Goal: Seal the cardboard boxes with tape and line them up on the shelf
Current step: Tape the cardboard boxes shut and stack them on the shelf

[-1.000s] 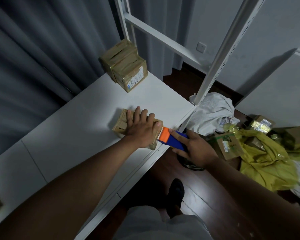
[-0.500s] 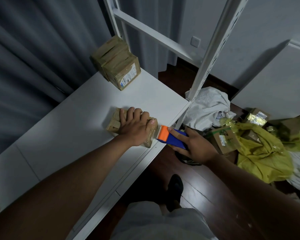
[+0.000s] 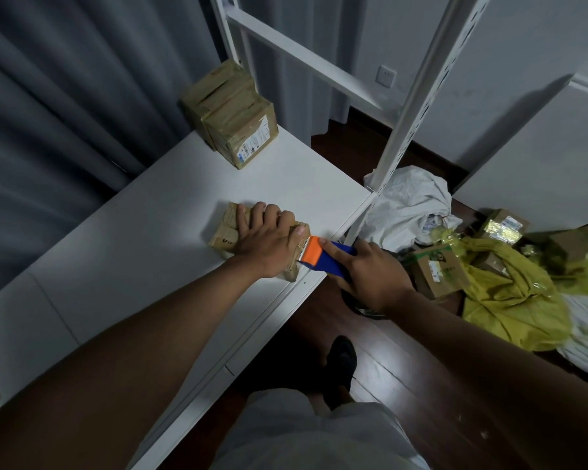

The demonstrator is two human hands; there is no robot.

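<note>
1. Near the shelf's front edge, by its right corner, your left hand (image 3: 263,244) presses flat, fingers spread, on the small cardboard box (image 3: 231,228) you are sealing.
2. Your right hand (image 3: 370,276) grips the blue-and-orange tape dispenser (image 3: 323,257), whose toothed orange end touches the box's right end; the tape itself is too hard to make out.
3. At the back right corner of the shelf (image 3: 143,252), two taped boxes (image 3: 231,111) stand touching in a row, so that part looks done.
4. On the floor to your right, more boxes (image 3: 438,269) lie among yellow bags (image 3: 510,293); these appear left to seal and line up.
</note>
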